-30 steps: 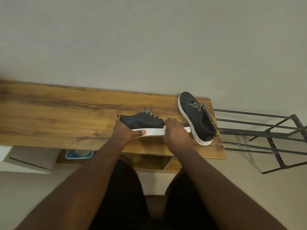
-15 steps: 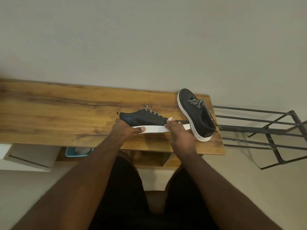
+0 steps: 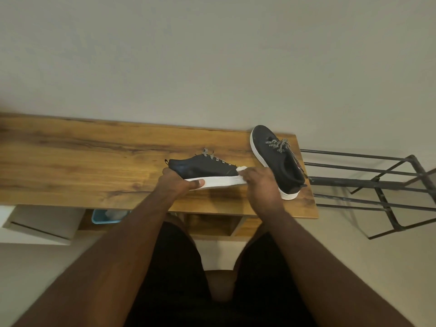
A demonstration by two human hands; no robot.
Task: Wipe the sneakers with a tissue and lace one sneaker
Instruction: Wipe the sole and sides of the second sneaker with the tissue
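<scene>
A black sneaker with a white sole (image 3: 204,165) lies tilted on its side on the wooden table (image 3: 94,166), sole towards me. My left hand (image 3: 178,184) grips its heel end, thumb on the white sole. My right hand (image 3: 260,182) presses a white tissue (image 3: 241,169) against the toe end of that sneaker; only a small tuft of tissue shows above my fingers. The second black sneaker (image 3: 277,159) stands at the table's right end with black-and-white laces (image 3: 280,145) tied loosely on top.
A black metal rack (image 3: 368,185) stands right of the table. Under the table are a light blue tray (image 3: 103,217), a white box (image 3: 42,223) and a wooden shelf (image 3: 212,226). A plain wall is behind.
My right hand with the tissue has slid from the sneaker's sole middle towards its toe end. My left hand keeps the same hold on the heel.
</scene>
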